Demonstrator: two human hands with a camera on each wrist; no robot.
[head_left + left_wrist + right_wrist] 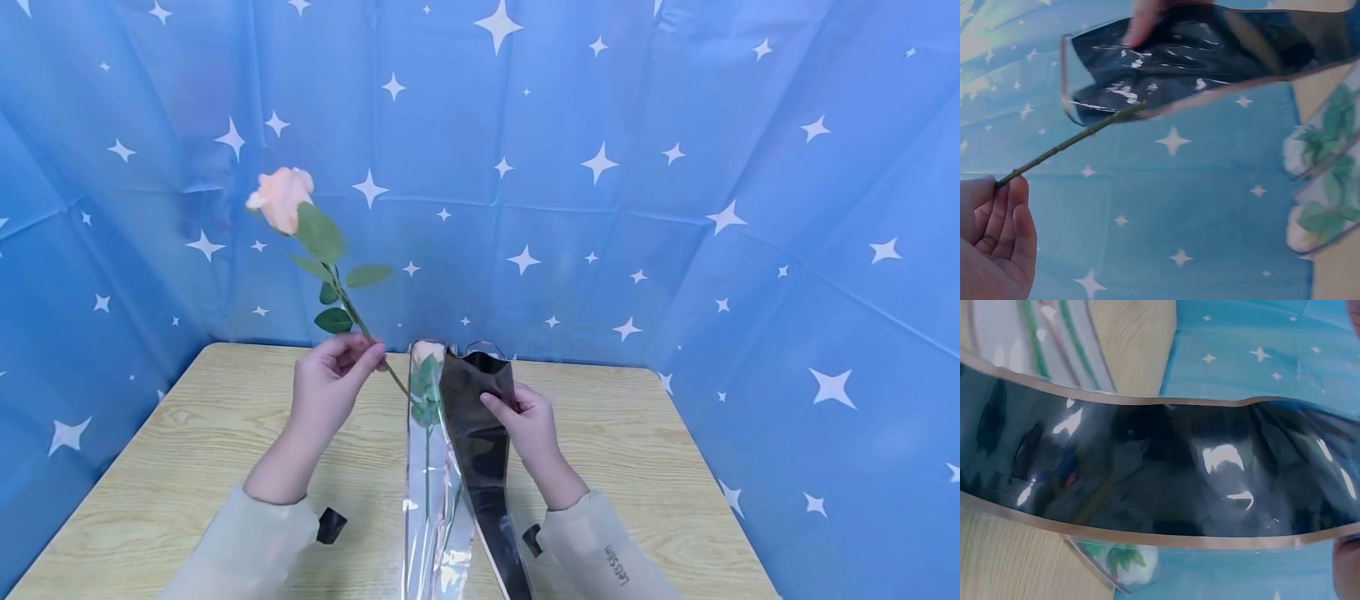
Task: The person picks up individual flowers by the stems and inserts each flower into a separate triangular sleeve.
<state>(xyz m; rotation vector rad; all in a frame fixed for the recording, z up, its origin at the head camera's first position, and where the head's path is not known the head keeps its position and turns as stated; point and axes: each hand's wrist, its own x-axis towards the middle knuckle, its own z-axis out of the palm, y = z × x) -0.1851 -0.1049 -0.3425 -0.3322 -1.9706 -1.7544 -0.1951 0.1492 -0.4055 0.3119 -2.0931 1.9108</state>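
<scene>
In the head view my left hand [330, 375] pinches the stem of a pale pink artificial rose [281, 198], bloom up and tilted left. The stem's lower end points to the right. My right hand [531, 417] grips a long black flower sleeve [478, 392] near its top, thumb across the front. In the left wrist view the bare stem [1066, 145] runs from my fingers to the sleeve's mouth, its tip overlapping the near edge. The right wrist view is filled by the glossy sleeve [1166, 469] with copper-coloured borders; only bits of my fingers show at the right edge.
Clear-wrapped roses [426, 387] lie on the wooden table [615, 442] beside the black sleeve; two blooms [1300, 231] show in the left wrist view. Blue star-patterned cloth [480, 167] stands behind and at both sides. Small black pieces [331, 526] show beside both cuffs.
</scene>
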